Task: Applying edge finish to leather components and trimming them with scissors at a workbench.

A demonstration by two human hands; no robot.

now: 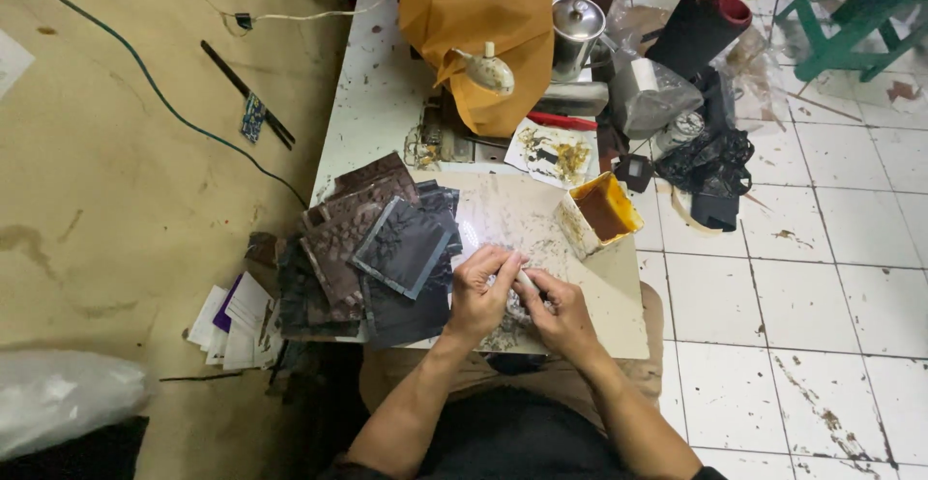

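My left hand (480,294) and my right hand (558,313) meet over the near edge of a pale work board (527,211). Together they grip a small whitish, stick-like object (525,279) and a small dark piece under it; what the piece is stays hidden by the fingers. Both hands are closed. To the left of my left hand lies a pile of dark, embossed leather squares (372,248), the top one grey-edged. An open yellow tub of brown glue (600,212) stands on the board, up and right of my hands.
A narrow white table (372,84) carries an orange cloth (478,26), a steel pot (577,30), a glue-smeared paper (551,151) and dark bags (706,156). White paper cards (232,323) hang off the near left corner. Cables cross the tan floor left; white tiles lie right.
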